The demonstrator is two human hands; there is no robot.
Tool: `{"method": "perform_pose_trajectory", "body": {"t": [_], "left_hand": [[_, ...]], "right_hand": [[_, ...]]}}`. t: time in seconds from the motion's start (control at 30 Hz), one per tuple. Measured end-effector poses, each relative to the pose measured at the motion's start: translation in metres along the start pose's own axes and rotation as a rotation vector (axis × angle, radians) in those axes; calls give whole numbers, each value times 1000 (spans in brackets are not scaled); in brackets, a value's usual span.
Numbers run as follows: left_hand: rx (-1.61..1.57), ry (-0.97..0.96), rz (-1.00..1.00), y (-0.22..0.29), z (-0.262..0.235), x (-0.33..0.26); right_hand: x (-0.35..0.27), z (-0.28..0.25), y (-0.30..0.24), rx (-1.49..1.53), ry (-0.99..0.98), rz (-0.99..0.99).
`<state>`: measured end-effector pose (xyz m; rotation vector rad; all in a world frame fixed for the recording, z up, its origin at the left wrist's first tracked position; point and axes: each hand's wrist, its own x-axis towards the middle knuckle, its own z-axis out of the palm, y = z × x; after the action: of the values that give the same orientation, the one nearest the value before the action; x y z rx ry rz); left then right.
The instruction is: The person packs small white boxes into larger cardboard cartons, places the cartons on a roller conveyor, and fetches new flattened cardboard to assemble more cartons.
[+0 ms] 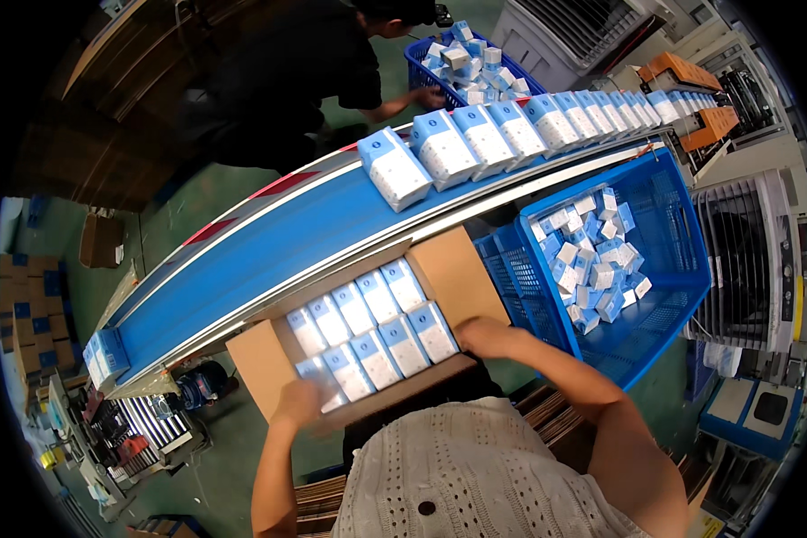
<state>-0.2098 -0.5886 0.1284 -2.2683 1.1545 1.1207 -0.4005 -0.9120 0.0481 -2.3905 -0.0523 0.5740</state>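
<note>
An open cardboard box [381, 408] sits tilted before me, its side flaps folded outward. Two rows of upright white-and-blue packs [375, 359] stand inside it. My left hand [298, 403] is at the box's left front corner, beside the end pack of the near row [321, 384]; motion smears its fingers. At the right front corner, my right hand [491, 338] has its fingers curled against the box's edge, close to the last pack [432, 332]. Some of its fingertips are hidden.
Beyond the box runs a blue conveyor belt [260, 229] with a line of similar packs [480, 139]. A blue crate [637, 350] of small boxes stands at right. Across the belt, a person in black [278, 81] reaches toward a blue basket [414, 63] of small boxes.
</note>
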Motion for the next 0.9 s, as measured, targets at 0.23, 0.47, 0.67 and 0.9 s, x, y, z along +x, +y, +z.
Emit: {"method": "perform_pose_trajectory", "body": {"t": [0.23,0.47,0.67,0.9], "left_hand": [[-558,598,72,24,-6,63],[-444,34,69,15,-3,70],[-674,216,209,18,-34,54],[-1137,1122,-55,-35,-144,46]], "right_hand": [[-30,-89,21,-55,239,168],[-34,-78,29,41,311,145],[-40,-104,44,42,479,175],[-34,-210,87,213,1266,256]]}}
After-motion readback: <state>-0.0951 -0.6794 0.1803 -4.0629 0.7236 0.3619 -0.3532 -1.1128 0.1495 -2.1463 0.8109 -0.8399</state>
